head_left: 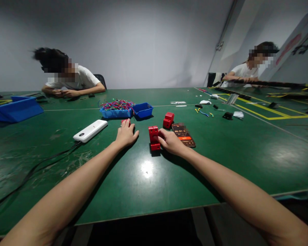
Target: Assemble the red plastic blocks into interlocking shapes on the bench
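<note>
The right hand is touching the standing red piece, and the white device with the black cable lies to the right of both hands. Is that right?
Not quite: the head view shows the white device to the left of both the left hand and the right hand, which is indeed touching the standing red piece.

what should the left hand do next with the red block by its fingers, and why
Probably firm up the left hand's grip on the red block and slide it closer: its fingers lie over that block, while the right hand is occupied at the upright red piece.
</note>
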The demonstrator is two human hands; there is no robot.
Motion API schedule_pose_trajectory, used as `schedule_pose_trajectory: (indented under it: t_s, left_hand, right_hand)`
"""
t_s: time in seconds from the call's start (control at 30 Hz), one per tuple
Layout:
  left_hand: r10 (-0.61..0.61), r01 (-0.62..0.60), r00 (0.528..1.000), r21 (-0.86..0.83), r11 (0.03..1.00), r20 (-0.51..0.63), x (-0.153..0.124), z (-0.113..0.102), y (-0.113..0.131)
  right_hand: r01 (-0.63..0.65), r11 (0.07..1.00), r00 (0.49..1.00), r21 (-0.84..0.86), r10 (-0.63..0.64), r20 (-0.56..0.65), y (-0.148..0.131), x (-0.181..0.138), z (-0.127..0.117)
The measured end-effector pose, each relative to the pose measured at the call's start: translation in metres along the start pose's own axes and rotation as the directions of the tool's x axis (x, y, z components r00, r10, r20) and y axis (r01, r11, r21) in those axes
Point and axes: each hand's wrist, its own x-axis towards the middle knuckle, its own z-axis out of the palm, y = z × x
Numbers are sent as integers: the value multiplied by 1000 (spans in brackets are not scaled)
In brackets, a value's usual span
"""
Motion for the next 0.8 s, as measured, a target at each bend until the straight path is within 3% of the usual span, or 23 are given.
schedule_pose_trajectory:
  t_s: [0.7, 0.8]
  left_hand:
    - [157, -148, 983, 103, 984, -91, -6, -1, 15]
    - [118, -108, 987, 87, 990, -106, -6, 1, 16]
  right_hand:
    - [-3, 999, 1000, -33, 3, 0, 0, 1, 0]
    - [-6, 1000, 1000, -29, 6, 4, 0, 1, 0]
